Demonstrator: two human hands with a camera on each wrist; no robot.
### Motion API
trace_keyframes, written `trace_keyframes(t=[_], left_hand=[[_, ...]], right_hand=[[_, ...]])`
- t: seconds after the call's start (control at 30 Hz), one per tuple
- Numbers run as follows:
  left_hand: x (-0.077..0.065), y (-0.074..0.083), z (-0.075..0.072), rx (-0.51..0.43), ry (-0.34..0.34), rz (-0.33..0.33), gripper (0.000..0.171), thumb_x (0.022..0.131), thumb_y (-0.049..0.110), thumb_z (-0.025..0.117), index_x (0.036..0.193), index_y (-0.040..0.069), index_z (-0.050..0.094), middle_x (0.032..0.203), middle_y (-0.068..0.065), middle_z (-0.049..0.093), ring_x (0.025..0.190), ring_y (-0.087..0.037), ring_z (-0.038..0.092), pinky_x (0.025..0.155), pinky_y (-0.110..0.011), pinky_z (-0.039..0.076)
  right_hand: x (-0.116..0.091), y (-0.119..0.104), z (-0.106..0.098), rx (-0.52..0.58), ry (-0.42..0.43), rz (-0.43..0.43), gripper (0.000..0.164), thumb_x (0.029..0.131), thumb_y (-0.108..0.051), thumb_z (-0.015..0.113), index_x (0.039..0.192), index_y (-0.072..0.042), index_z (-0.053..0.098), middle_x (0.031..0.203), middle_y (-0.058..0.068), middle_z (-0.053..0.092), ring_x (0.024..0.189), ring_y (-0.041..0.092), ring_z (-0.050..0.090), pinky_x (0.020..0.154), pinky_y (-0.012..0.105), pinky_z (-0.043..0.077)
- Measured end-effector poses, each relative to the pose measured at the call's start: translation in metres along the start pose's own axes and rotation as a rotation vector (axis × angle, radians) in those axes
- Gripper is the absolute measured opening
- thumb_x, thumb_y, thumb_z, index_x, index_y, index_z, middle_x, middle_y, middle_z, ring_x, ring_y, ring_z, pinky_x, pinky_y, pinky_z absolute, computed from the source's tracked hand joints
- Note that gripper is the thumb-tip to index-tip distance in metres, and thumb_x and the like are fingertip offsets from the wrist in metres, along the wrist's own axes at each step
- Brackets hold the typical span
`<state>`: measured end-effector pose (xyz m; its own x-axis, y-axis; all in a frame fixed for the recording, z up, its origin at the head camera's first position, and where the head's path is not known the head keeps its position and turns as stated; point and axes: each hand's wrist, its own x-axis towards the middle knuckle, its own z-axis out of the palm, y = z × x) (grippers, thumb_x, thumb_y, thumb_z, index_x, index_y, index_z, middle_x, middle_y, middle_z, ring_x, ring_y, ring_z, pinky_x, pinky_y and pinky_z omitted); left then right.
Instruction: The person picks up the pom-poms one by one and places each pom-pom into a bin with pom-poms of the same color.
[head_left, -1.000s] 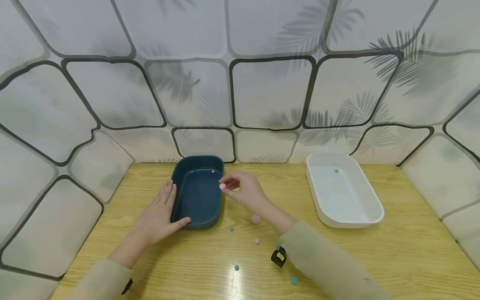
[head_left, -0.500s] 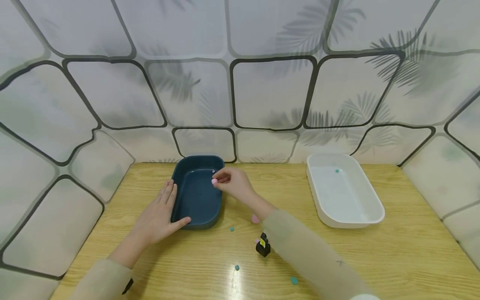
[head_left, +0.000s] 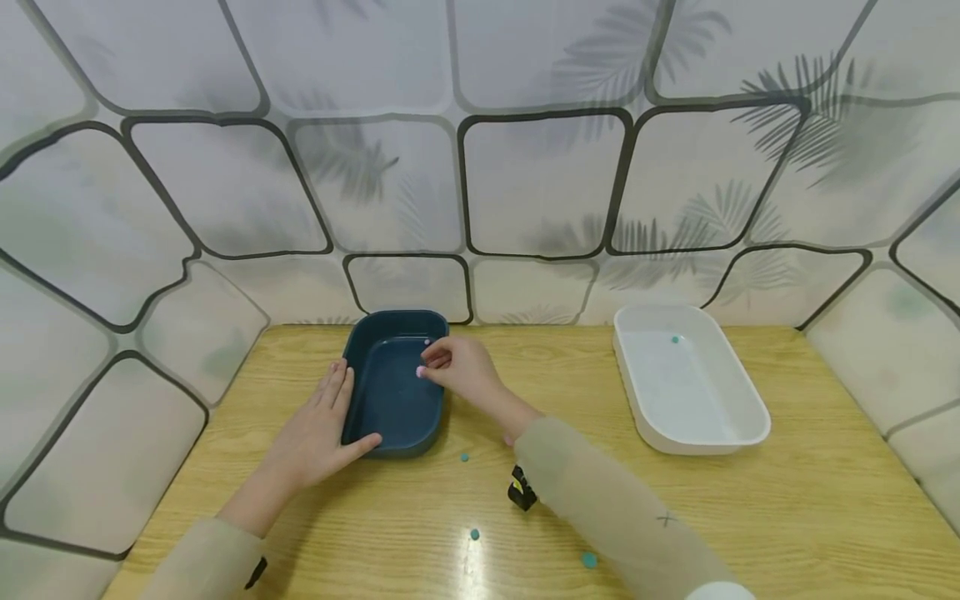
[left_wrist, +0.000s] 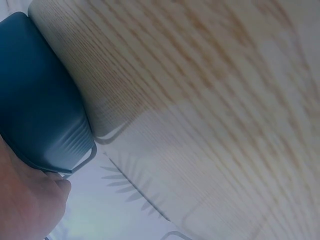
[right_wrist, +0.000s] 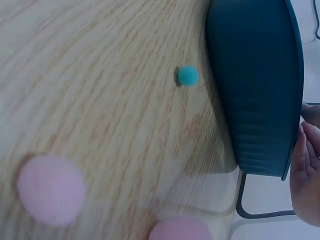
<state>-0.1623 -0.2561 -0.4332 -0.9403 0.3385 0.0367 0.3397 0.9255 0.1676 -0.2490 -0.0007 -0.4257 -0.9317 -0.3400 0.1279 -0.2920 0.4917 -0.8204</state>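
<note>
Along the left side of a dark blue tray [head_left: 400, 450], my left hand [head_left: 318, 425] rests with straight fingers, its thumb at the front corner. My right hand [head_left: 468, 371] is over the tray's right rim. A pink pompom [head_left: 421, 372] is at its thumb tip, and the index fingertip stands a little apart above it. A smaller pink pompom [head_left: 427, 342] lies inside the tray towards the back. In the right wrist view, a teal pompom [right_wrist: 188, 75] and two larger-looking pink pompoms [right_wrist: 52, 190] lie on the table beside the tray.
On the right stands a white tray [head_left: 701, 448] with one small teal pompom [head_left: 675, 340] inside. More teal pompoms [head_left: 589, 560] lie on the wooden table [head_left: 375, 533]. A patterned wall covering [head_left: 540, 183] rises behind the table.
My right hand has moved left from outside the blue tray's right edge to over its inside. The pink pompom was pinched before; now the index finger is apart from it. The left hand stays still.
</note>
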Motion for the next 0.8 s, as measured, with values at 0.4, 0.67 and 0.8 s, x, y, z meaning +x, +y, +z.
trace_keyframes(t=[0.4, 0.67, 0.8], left_hand=[[0.002, -0.003, 0.003, -0.005, 0.006, -0.011, 0.111, 0.098, 0.062, 0.065, 0.165, -0.012, 0.017, 0.175, -0.031, 0.012, 0.163, -0.049, 0.018, 0.129, -0.062, 0.029], [0.001, -0.003, 0.003, -0.005, 0.002, -0.015, 0.111, 0.097, 0.063, 0.065, 0.165, -0.011, 0.017, 0.175, -0.031, 0.012, 0.163, -0.049, 0.018, 0.129, -0.062, 0.029], [0.001, -0.004, 0.005, 0.000, 0.008, -0.011, 0.112, 0.097, 0.064, 0.065, 0.165, -0.012, 0.018, 0.175, -0.031, 0.014, 0.162, -0.049, 0.019, 0.129, -0.062, 0.030]], right_hand=[[-0.001, 0.000, 0.003, 0.044, 0.070, 0.040, 0.018, 0.095, -0.009, 0.080, 0.112, -0.004, 0.080, 0.110, 0.011, 0.081, 0.100, 0.027, 0.078, 0.084, 0.031, 0.065], [-0.007, 0.009, -0.004, 0.155, 0.093, 0.050, 0.017, 0.095, -0.008, 0.079, 0.111, -0.002, 0.080, 0.111, 0.015, 0.081, 0.100, 0.029, 0.078, 0.083, 0.030, 0.064], [-0.014, 0.015, -0.011, 0.184, 0.095, 0.063, 0.018, 0.094, -0.006, 0.080, 0.111, 0.000, 0.080, 0.110, 0.016, 0.081, 0.099, 0.029, 0.078, 0.084, 0.030, 0.064]])
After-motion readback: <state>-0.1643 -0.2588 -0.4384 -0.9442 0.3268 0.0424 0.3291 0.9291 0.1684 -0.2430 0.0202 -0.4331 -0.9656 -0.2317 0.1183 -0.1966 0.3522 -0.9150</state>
